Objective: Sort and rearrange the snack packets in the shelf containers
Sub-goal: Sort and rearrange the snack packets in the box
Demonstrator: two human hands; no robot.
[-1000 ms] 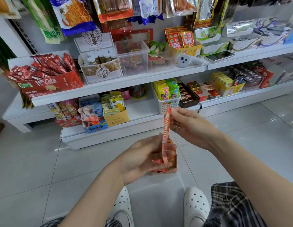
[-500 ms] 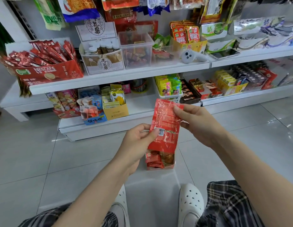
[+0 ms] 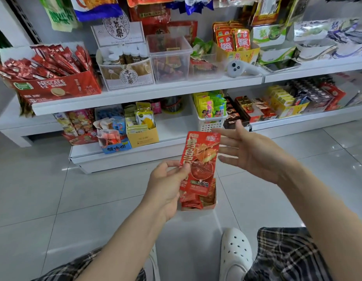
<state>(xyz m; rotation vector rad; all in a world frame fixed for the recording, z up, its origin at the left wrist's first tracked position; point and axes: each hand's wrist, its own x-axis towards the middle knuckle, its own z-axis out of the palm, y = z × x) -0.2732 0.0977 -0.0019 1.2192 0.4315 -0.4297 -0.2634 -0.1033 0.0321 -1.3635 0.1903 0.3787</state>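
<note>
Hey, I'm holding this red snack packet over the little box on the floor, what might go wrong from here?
1. Only the left hand pinches the red packet, at its edge; the right hand is open beside it, so it may slip.
2. The small box below already holds packets, so a dropped one may land on the floor.
</note>
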